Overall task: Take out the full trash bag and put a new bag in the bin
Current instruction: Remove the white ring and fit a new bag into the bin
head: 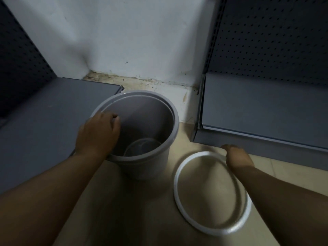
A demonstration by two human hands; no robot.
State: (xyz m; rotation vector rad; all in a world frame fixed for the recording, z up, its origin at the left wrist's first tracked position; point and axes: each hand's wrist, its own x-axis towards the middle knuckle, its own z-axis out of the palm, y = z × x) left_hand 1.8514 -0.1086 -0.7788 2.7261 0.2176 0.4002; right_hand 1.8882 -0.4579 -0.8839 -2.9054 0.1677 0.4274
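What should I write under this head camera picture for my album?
Left hand grips the grey bin's rim while the right hand holds its white ring over the floor.

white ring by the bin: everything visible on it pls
The ring is a thin white hoop, plastic by its look, open in the middle so the beige floor shows through. It appears separate from the grey bin and lies to that bin's right, in front of the grey shelf base. The right hand holds its far edge. It looks motion-blurred, so whether it lies flat or is slightly lifted is unclear. No bag is on it.
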